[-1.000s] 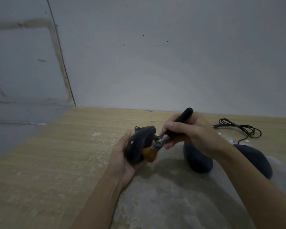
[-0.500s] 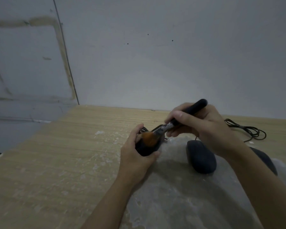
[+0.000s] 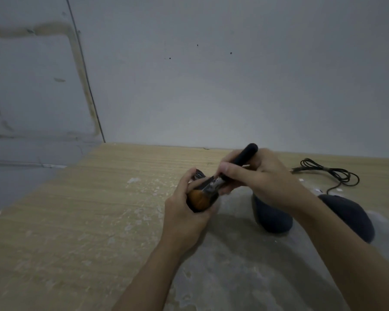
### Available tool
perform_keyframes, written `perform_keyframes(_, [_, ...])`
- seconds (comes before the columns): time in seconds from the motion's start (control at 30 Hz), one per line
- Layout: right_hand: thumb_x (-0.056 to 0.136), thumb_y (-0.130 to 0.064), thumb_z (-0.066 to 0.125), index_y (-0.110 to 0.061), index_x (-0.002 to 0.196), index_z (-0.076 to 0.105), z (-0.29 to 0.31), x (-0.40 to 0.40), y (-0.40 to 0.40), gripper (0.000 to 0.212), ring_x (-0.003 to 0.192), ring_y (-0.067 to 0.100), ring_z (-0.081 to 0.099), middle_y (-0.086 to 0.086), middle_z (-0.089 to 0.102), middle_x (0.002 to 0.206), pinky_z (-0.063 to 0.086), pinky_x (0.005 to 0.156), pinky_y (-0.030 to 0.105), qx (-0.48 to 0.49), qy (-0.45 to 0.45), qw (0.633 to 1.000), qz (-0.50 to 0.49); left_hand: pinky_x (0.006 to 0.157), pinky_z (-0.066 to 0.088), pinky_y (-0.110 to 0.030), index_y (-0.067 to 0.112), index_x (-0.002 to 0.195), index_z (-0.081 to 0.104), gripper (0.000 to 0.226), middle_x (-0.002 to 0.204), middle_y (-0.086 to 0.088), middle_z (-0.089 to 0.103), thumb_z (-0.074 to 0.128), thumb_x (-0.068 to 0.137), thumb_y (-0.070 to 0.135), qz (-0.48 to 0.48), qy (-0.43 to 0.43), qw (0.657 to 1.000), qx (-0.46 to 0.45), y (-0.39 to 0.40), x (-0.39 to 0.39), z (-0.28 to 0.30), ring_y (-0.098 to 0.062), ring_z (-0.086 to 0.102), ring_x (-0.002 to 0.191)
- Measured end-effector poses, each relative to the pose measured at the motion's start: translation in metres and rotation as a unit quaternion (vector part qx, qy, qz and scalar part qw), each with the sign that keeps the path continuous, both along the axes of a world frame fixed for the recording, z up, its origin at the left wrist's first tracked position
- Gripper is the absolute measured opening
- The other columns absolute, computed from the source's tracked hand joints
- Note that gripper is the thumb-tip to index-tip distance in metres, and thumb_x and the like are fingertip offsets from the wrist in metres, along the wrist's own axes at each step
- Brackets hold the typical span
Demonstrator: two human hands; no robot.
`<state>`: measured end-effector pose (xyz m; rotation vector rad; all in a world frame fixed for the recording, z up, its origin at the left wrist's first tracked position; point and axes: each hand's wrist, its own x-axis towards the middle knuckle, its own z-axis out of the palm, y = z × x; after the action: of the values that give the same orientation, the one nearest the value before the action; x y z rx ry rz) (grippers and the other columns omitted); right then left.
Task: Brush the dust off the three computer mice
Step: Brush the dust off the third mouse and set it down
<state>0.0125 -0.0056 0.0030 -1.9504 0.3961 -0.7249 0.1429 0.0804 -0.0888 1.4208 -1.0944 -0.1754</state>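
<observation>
My left hand [image 3: 185, 217] grips a dark computer mouse [image 3: 206, 206] a little above the table; my fingers hide most of it. My right hand [image 3: 258, 176] holds a brush [image 3: 236, 166] with a black handle and a silver ferrule. Its orange-brown bristles [image 3: 198, 199] press on the held mouse. A second dark mouse [image 3: 273, 217] lies on the table just right of my hands, partly behind my right wrist. A third dark mouse [image 3: 350, 213] lies further right, beyond my right forearm.
The wooden table [image 3: 76, 221] has a worn grey patch [image 3: 245, 265] under my arms and flaked white specks. A coiled black cable [image 3: 330, 172] lies at the back right. A grey wall rises right behind the table's far edge; the left edge drops off.
My left hand has turned the mouse so my fingers now wrap over it. The brush head has swept across it to the lower left. The view has shifted slightly.
</observation>
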Motion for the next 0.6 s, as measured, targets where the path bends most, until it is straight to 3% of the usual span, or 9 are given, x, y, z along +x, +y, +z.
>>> perform_keyframes(0.07, [0.086,-0.014,0.059,-0.005,0.079,0.067,0.001,-0.004,-0.008,0.014,0.073,0.022,0.070,0.014,0.070,0.077,0.059,0.075,0.040,-0.068,0.008,0.995,-0.074,0.094,0.050,-0.026,0.022,0.132,0.044,0.078,0.107,0.020,0.065,0.081,0.065,0.009,-0.009,-0.009,1.000,-0.001,0.000,0.001,-0.001,-0.003,0.063,0.103])
perform_keyframes(0.17, [0.086,-0.016,0.059,-0.016,0.075,0.065,0.007,-0.010,-0.010,0.013,0.067,0.014,0.069,0.006,0.069,0.072,0.059,0.069,0.035,-0.129,-0.035,0.981,-0.143,0.093,0.048,-0.017,0.017,0.133,0.044,0.079,0.105,0.027,0.061,0.081,0.064,0.006,-0.015,-0.019,1.000,0.001,0.000,0.000,-0.001,0.004,0.060,0.103])
perform_keyframes(0.3, [0.085,-0.015,0.061,-0.006,0.078,0.067,0.006,-0.002,0.005,0.013,0.068,0.025,0.070,0.019,0.070,0.074,0.058,0.071,0.047,-0.105,0.001,0.994,-0.025,0.085,0.050,-0.014,0.032,0.123,0.046,0.075,0.094,0.035,0.064,0.082,0.063,0.004,0.005,0.001,1.000,0.001,0.000,0.003,-0.002,0.006,0.063,0.096])
perform_keyframes(0.47, [0.085,-0.016,0.061,-0.013,0.077,0.067,0.009,-0.009,-0.005,0.010,0.073,0.024,0.067,0.011,0.069,0.074,0.056,0.074,0.047,-0.160,0.004,0.982,-0.100,0.085,0.047,-0.008,0.022,0.131,0.043,0.077,0.102,0.030,0.057,0.079,0.066,0.003,-0.008,-0.023,1.000,0.009,0.001,0.001,0.000,0.015,0.058,0.095])
perform_keyframes(0.6, [0.084,-0.013,0.063,-0.011,0.074,0.066,0.003,0.003,0.013,0.011,0.069,0.026,0.067,0.013,0.069,0.070,0.054,0.071,0.048,-0.159,0.013,0.986,-0.041,0.081,0.049,-0.010,0.019,0.130,0.046,0.076,0.099,0.031,0.058,0.080,0.065,0.001,0.007,-0.014,1.000,0.005,0.001,0.003,-0.001,0.016,0.059,0.091])
